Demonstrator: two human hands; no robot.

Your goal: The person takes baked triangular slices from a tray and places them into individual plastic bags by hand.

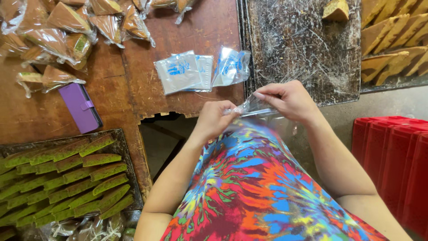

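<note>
Both hands meet in the middle of the frame, over a bright, many-coloured dress. The left hand (213, 119) is curled, and its fingers pinch one edge of a thin clear plastic bag (250, 107). The right hand (290, 99) is bent too, with its fingertips pressed on the other edge of the same bag. The bag sits between the two hands, pulled a little tight.

Just above the hands, more clear bags with blue print (200, 70) lie on the brown tabletop (133, 85). A purple wallet (80, 107) lies at the left. Green cake slices (67, 178) fill a tray at the lower left. Wrapped brown cake slices (58, 31) sit in the upper left. Red crates (392, 165) stand at the right.
</note>
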